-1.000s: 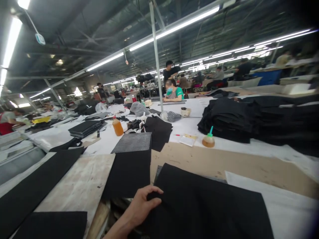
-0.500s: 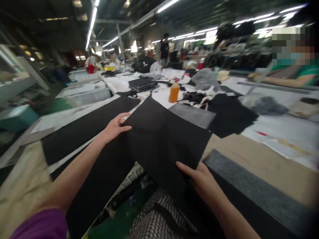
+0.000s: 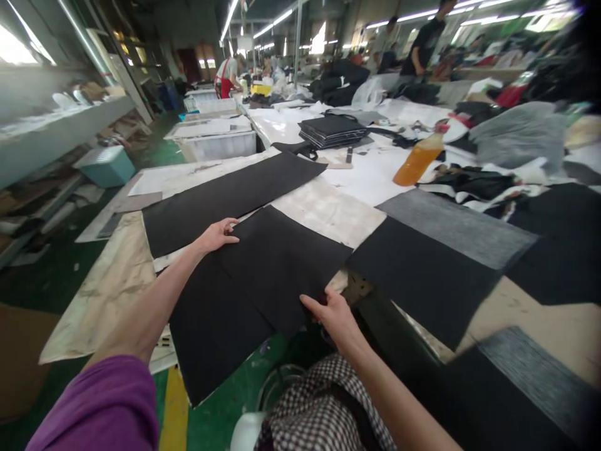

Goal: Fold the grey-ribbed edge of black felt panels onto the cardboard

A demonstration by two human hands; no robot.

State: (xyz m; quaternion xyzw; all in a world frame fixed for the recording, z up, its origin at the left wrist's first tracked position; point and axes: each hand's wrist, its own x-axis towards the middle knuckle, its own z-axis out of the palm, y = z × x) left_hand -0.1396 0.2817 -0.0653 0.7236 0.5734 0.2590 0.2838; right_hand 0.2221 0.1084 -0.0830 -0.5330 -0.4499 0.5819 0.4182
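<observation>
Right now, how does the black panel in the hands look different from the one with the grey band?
The held panel is gripped by the left hand and the right hand, while the grey-banded panel lies with no hand on it. The held panel's upper face looks black all over; the grey-banded panel has a grey band along its far side. Both are thin and sheet-like, with black surfaces.

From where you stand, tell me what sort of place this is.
Likely a fabric or sewing workshop, though the product is unclear: a flat black panel held in front, a stack of dark pieces on the white worktable, and a person in red farther back.
</observation>
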